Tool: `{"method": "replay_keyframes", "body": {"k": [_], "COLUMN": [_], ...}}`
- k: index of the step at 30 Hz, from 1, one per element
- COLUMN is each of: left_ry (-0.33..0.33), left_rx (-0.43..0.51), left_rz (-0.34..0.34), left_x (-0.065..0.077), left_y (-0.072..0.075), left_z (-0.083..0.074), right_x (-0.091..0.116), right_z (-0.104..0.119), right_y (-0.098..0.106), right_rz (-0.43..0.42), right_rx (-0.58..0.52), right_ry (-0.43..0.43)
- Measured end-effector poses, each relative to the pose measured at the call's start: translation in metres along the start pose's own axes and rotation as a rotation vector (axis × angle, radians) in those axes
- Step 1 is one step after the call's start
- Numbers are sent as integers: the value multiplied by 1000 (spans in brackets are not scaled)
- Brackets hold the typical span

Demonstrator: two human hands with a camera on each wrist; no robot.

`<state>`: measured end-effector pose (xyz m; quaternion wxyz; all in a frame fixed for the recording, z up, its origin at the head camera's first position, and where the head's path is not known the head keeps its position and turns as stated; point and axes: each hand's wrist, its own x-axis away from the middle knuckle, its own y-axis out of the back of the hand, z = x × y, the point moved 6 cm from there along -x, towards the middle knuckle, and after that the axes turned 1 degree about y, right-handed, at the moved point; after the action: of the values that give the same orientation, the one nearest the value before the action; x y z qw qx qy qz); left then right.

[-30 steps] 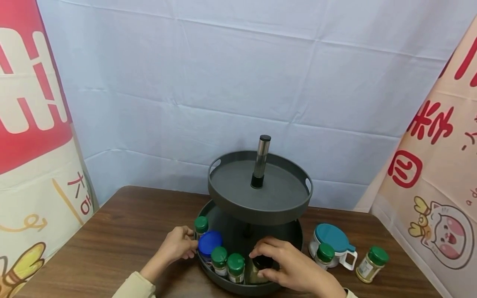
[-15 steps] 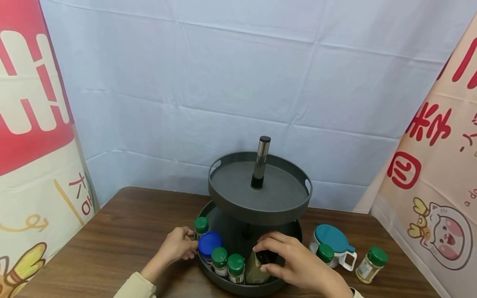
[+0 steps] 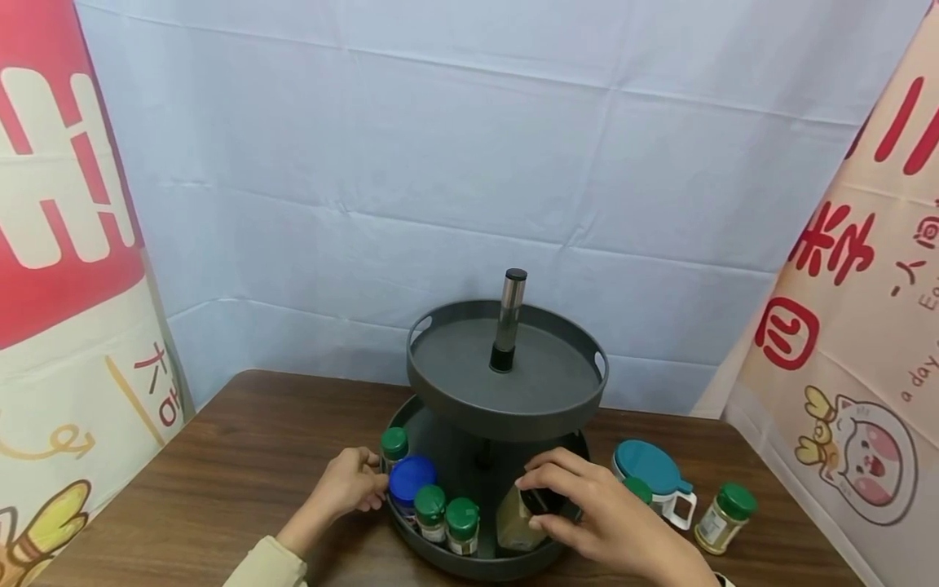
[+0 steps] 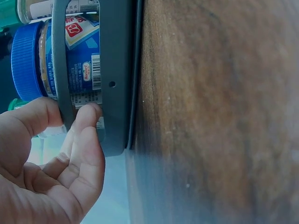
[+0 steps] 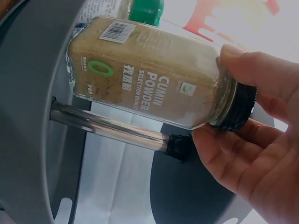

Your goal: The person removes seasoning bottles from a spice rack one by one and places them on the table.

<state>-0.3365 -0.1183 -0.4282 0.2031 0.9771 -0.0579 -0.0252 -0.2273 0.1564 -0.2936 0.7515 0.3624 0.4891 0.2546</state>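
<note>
My right hand [image 3: 587, 501] pinches a glass jar of cumin powder [image 5: 145, 72] by its neck and black cap. The jar leans at the right front of the lower tray [image 3: 469, 569] of a dark grey two-tier turntable rack. My left hand [image 3: 352, 483] grips that tray's left rim, with thumb inside and fingers outside at the handle slot in the left wrist view. Just inside the rim stands a jar with a blue lid [image 3: 412, 479]. Green-capped spice bottles flank it: one behind [image 3: 394, 443], and two in front, a nearer bottle [image 3: 430, 507] and another [image 3: 463, 520].
The upper tray [image 3: 506, 359] overhangs the lower one, with a metal post [image 3: 511, 310] rising through it. On the wooden table [image 3: 242, 473] to the right stand a teal-lidded pot with a white handle [image 3: 649, 466], a partly hidden green-capped bottle [image 3: 638, 489] and another spice bottle [image 3: 722, 520].
My right hand has shifted right with the cumin jar's cap, and the jar now leans to the right. My left hand has kept its hold on the rim. The head view has shifted slightly.
</note>
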Motion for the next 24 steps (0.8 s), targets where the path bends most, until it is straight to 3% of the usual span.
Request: {"method": "replay_keyframes", "body": {"k": [24], "left_ry": [17], "left_rx": [-38], "left_rz": [-2], "left_x": [0], "left_y": [0], "left_z": [-2], "right_x": [23], "right_z": [4], "right_y": [16], "right_rz": [-32], "right_rx": [-30], "right_ry": [-20]}}
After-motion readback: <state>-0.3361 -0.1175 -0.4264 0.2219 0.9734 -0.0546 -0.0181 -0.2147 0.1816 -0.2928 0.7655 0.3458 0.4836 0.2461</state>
